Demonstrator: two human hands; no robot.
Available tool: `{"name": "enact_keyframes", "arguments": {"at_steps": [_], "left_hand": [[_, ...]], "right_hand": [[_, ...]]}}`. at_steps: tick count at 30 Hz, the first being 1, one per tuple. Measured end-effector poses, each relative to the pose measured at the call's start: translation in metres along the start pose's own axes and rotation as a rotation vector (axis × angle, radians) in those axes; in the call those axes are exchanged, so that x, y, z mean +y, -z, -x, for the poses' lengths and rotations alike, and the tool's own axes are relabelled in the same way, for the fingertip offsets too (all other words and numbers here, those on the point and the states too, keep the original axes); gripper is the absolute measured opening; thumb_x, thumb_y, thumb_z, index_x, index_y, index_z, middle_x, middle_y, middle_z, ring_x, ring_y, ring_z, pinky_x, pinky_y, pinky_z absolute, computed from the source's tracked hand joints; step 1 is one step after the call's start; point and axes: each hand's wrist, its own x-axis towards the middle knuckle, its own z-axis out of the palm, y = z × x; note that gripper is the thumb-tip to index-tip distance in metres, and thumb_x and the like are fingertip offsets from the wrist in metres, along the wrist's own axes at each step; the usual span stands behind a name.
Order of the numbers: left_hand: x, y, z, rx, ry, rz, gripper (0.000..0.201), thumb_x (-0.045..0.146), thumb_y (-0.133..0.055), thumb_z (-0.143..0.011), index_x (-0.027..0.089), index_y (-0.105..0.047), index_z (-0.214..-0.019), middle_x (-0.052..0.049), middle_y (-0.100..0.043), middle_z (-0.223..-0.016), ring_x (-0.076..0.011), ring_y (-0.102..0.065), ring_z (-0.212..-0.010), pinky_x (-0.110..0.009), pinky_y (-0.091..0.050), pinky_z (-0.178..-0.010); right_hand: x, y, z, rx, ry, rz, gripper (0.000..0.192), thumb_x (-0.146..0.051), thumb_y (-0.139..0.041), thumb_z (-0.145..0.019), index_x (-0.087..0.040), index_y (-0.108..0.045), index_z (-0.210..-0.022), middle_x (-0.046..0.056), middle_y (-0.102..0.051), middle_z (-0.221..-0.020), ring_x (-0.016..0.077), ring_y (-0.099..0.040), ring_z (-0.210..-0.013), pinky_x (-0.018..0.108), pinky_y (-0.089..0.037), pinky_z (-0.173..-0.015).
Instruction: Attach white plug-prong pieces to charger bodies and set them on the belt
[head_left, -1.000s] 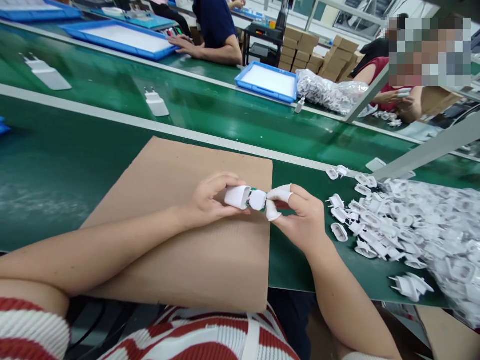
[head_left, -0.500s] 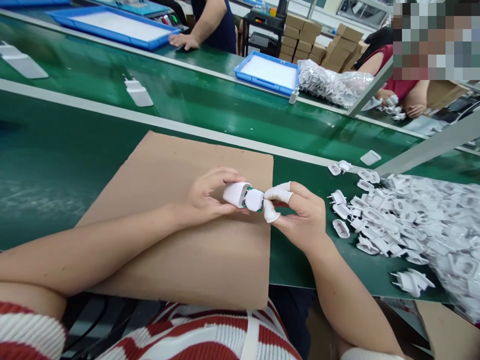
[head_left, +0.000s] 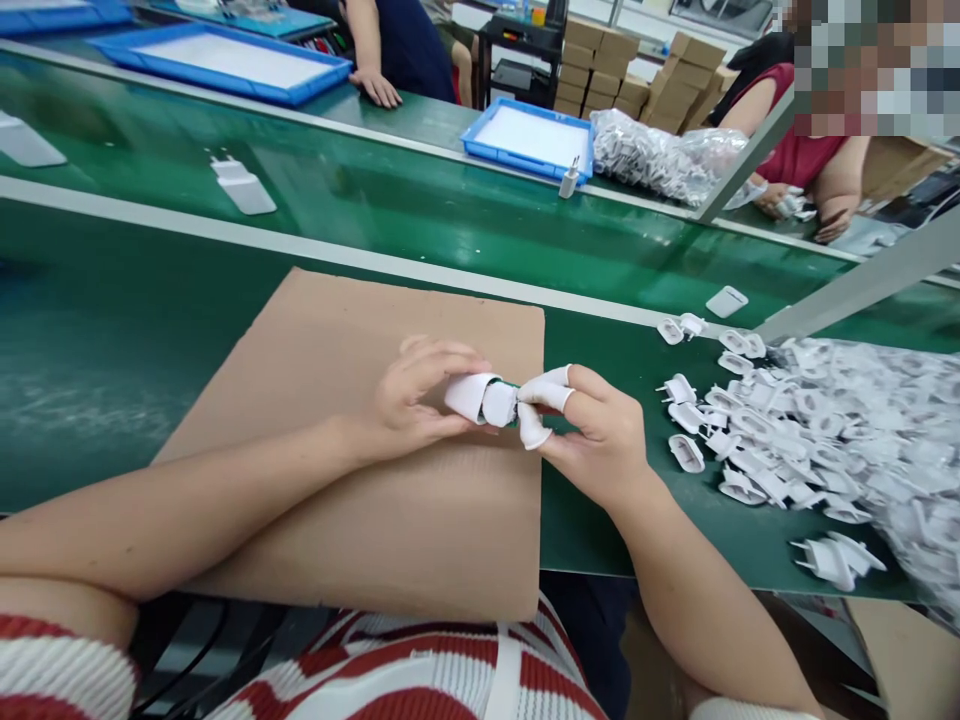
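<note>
My left hand (head_left: 424, 395) is closed around a white charger housing (head_left: 465, 396), its open end facing right. White finger cots cover fingertips of my right hand (head_left: 581, 415), which pinches the right end of a circuit board (head_left: 513, 391). A white block (head_left: 499, 404) sits on that board, and the board's left end is partly inside the housing. Both hands are above a sheet of brown cardboard (head_left: 360, 500). To the right of my right hand lie many loose white plug covers (head_left: 757, 440) with pins.
A clear bag (head_left: 930, 480) of plug covers lies at the right. Beyond a pale rail (head_left: 315, 236), a charger (head_left: 244, 187) rests on the green belt. Blue trays (head_left: 525, 140) stand across it. Two people are on the far side; a metal post (head_left: 847, 270) slants at the right.
The circuit board has moved left, deeper into the housing, with my right hand following. The chargers on the belt have shifted left. A co-worker's hand across the belt has moved slightly.
</note>
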Motion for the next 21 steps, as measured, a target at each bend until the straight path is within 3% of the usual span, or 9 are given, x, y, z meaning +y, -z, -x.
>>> {"name": "enact_keyframes", "arguments": {"at_steps": [21], "left_hand": [[0.0031,0.0032,-0.0006,-0.039,-0.008,-0.109,0.04,0.059,-0.069,-0.089,0.025,-0.069,-0.109,-0.007,-0.077,-0.105,-0.0261,-0.073,-0.098,-0.042,-0.045,-0.091]], "right_hand": [[-0.0049,-0.0005,0.0086,-0.063,0.06,0.241,0.008,-0.02,-0.062,-0.099,-0.02,-0.071,-0.098,0.004,-0.07,-0.087,0.0133,-0.07,-0.084,0.021,-0.055,-0.073]]}}
